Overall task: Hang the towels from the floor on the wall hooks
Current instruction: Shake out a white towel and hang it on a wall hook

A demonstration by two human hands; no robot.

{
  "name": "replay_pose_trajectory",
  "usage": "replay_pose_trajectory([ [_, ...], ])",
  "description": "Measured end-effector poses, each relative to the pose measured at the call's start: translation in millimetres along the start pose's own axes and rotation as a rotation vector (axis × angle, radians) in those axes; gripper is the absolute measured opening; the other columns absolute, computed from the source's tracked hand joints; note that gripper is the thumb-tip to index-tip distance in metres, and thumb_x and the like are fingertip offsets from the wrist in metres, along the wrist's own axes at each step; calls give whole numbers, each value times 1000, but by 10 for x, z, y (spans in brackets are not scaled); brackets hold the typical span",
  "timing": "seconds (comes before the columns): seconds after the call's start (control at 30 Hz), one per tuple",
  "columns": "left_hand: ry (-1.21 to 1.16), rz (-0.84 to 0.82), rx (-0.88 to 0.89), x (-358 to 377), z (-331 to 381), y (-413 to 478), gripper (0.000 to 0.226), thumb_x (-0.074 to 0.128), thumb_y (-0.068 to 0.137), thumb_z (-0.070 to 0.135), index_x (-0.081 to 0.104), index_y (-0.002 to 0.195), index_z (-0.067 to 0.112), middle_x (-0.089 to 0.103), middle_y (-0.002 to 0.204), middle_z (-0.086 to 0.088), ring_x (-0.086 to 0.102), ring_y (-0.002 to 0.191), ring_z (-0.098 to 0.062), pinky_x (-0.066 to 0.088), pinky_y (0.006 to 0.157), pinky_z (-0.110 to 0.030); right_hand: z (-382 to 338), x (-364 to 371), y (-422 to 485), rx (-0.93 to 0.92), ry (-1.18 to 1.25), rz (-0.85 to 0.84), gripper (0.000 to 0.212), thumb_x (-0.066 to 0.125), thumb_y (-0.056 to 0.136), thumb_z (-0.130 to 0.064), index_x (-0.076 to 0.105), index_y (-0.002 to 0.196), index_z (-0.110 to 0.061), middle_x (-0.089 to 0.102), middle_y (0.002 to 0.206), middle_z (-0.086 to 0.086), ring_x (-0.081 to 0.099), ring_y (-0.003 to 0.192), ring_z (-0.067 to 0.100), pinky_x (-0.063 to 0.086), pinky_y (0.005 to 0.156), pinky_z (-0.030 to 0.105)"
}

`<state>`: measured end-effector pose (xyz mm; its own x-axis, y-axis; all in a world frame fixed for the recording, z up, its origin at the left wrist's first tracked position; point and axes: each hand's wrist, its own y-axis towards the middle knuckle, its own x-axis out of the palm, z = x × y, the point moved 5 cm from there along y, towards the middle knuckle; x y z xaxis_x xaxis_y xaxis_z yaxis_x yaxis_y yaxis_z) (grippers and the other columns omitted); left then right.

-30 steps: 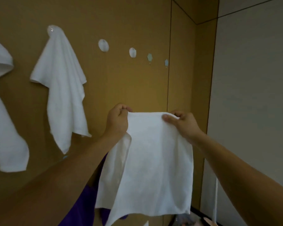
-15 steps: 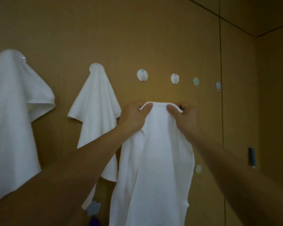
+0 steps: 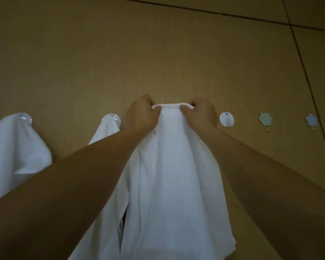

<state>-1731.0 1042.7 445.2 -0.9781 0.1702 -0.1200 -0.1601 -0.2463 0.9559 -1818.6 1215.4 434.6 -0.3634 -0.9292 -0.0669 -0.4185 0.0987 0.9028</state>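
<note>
Pinching white towel (image 3: 173, 166) hem: left hand (image 3: 139, 115); right hand (image 3: 200, 114); against wall.

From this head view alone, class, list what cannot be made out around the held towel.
Head view:
- Any hook behind the held towel: covered by it, the left hand and right hand.
- Its bottom hem: cut off by the lower edge.
- The second hung towel: mostly behind the left forearm.
</note>
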Motion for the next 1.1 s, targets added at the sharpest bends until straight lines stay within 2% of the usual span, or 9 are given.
replay_pose_trajectory([
  [0.13,148,-3,-30,66,-52,-77,16,56,81,46,53,84,30,56,81,6,53,75,-20,38,65,-30,258,92,21,55,27,-60,23,63,83,-46,62,95,-26,65,92,-5,62,83,18,46,69,30],
  [0.33,-76,-401,-378,302,-29,-436,38,67,78,48,62,64,13,61,54,3,58,54,-13,35,46,-25,425,121,-143,257,252,-304,25,71,68,-36,59,73,-15,62,73,1,61,67,20,51,62,34],
  [0.43,-10,-474,-417,215,33,-460,40,65,73,57,64,67,17,60,41,8,59,40,-6,34,47,-24,386,94,-188,183,-23,-277,24,61,77,-37,55,85,-15,59,82,0,56,69,19,39,57,28],
  [0.57,521,-269,-27,104,228,-408,38,56,78,50,57,90,14,59,77,4,56,68,-14,35,58,-28,122,-10,-364,-278,-405,104,25,58,85,-28,61,110,-25,54,112,3,48,103,26,32,82,36],
  [0.67,766,-169,370,189,458,-504,42,52,87,36,44,124,19,51,116,-6,48,105,-26,34,83,-38,78,127,-497,-494,-320,-36,20,53,92,-22,63,109,-17,58,104,4,51,100,25,40,85,38],
  [0.8,368,-530,183,288,329,-585,34,34,104,24,54,121,2,58,123,-12,55,105,-21,35,83,-24,186,212,-558,-349,6,-305,24,45,97,-24,62,103,-9,56,94,4,55,86,20,44,76,32],
  [0.9,85,-528,-8,233,299,-601,23,41,99,14,60,86,7,64,89,-9,55,78,-17,37,63,-21,180,200,-583,-306,117,-310,19,44,94,-25,58,95,-12,56,94,3,52,84,18,37,71,30],
  [0.97,-109,-539,-89,194,320,-591,23,47,91,9,56,70,8,59,67,-2,55,59,-12,38,50,-17,169,207,-575,-228,150,-381,28,51,89,-30,57,111,-16,58,106,0,56,92,18,41,72,30],
  [1.1,-286,-606,-155,205,473,-701,13,56,89,20,55,76,22,59,72,5,59,58,-5,39,39,-8,137,196,-573,-98,139,-490,50,65,77,-28,49,123,-17,63,106,-2,63,92,16,54,78,37],
])
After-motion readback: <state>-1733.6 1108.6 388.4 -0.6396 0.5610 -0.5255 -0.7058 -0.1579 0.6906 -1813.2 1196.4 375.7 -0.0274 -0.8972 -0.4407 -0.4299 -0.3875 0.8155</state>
